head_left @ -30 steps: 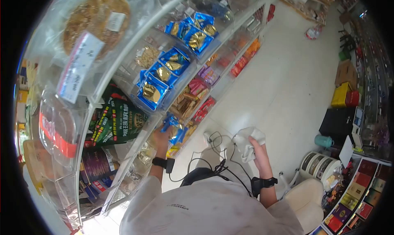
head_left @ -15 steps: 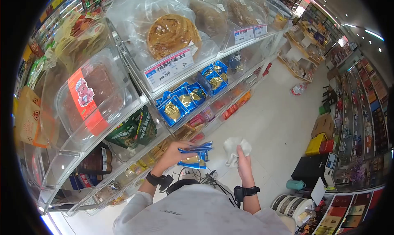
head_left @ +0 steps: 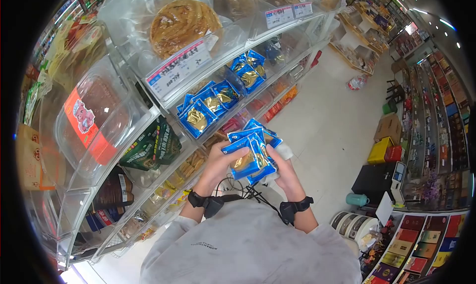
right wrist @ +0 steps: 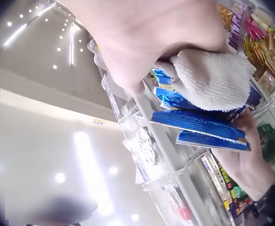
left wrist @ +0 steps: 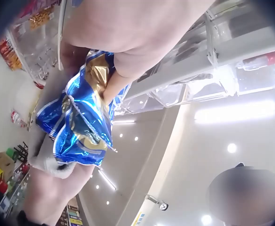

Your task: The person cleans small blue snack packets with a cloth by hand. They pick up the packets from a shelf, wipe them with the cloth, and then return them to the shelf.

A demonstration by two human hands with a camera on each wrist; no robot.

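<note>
In front of my body, a fanned bunch of blue-and-gold foil packets [head_left: 252, 154] is held between both hands. The left hand [head_left: 216, 164] grips them from the left, its thumb lying across the front packet. From the other side, the right hand [head_left: 286, 176] pinches the bunch with its thumb over the right edge. That same right hand holds a white cloth [right wrist: 215, 80], bunched against the back of the packets. In the left wrist view, the packets [left wrist: 83, 122] look creased, and the left hand's fingers are partly hidden by them.
A clear-bin shelf [head_left: 238, 108] on the left carries more blue packets [head_left: 210, 105], a round wrapped cake [head_left: 183, 28] and dark green bags [head_left: 153, 145]. Pale floor [head_left: 325, 135] runs along its right. A white drum-shaped container [head_left: 354, 229] and display shelves [head_left: 421, 244] stand right.
The left hand has lifted the packets away from the shelf to the front of my body. The right hand, with the cloth, has moved left and now grips the packets too. The head view has shifted.
</note>
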